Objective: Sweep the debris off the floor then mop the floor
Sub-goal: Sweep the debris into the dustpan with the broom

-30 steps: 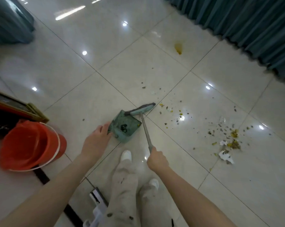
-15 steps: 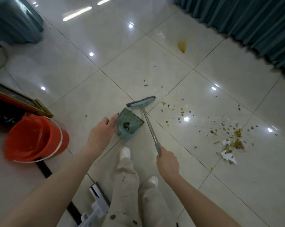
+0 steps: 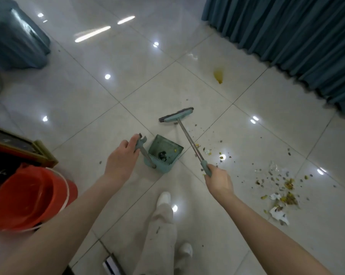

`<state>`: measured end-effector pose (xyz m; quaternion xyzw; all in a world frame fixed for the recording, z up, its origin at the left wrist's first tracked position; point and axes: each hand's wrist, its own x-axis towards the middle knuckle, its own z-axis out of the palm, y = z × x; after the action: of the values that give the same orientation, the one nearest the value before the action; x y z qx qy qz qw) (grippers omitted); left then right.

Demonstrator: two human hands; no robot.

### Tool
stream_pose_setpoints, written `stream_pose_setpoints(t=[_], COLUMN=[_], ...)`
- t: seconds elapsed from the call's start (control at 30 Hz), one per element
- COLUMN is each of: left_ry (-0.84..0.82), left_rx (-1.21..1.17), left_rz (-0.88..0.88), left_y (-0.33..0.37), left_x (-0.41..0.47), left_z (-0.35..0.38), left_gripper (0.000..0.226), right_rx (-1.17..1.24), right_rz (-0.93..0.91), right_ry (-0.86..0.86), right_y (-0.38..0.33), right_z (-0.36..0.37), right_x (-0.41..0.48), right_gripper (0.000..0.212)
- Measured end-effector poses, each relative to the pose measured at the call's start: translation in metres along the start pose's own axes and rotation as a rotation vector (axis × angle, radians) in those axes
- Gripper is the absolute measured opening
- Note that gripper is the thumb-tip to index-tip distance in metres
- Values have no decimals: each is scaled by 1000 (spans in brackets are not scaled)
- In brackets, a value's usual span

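A teal dustpan (image 3: 163, 153) stands on the white tiled floor (image 3: 128, 62) with dark debris inside it. My left hand (image 3: 123, 159) grips the dustpan's upright handle (image 3: 142, 149). My right hand (image 3: 218, 180) grips the teal end of a small broom (image 3: 187, 135); its metal shaft runs up to the brush head (image 3: 176, 117), which rests on the floor just beyond the dustpan. Scattered debris (image 3: 278, 187), brown and yellow crumbs with torn white paper, lies to the right. More crumbs trail between the pile and the broom. A yellow stain (image 3: 218, 75) marks a far tile.
An orange bucket (image 3: 28, 197) lies tilted at the lower left beside a dark framed board (image 3: 13, 147). Teal curtains (image 3: 296, 36) hang along the right. A teal-covered piece of furniture (image 3: 15, 36) stands at the upper left. My legs and white shoes (image 3: 163, 197) are at the bottom centre, beside a mop head (image 3: 112, 263).
The broom head has moved away from the dustpan's mouth, further out on the floor. My left hand has closed round the dustpan handle. The view has shifted slightly.
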<state>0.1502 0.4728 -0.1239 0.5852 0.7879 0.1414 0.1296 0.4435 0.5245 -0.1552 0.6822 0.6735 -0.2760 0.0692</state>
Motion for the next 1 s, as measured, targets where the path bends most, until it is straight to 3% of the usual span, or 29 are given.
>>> stream_pose_setpoints(t=[0.27,0.6,0.77,1.0], left_ry=[-14,5,5,-33], left_rx=[37,178,136,112], left_rz=[33,234,242,233], left_y=[-34,-58,-57,-53], left_x=[123,221,233,222], left_z=[-10,10,14,10], left_gripper=[37,38,39,38], right_rx=[29,149,114,-77], right_rz=[34,129,172,141], right_ry=[52,15,-100,-171], right_y=[-67,-107,-115,-94], right_z=[-40,-11,12,35], right_x=[155,290,293,212], right_gripper=[26,34,38,43])
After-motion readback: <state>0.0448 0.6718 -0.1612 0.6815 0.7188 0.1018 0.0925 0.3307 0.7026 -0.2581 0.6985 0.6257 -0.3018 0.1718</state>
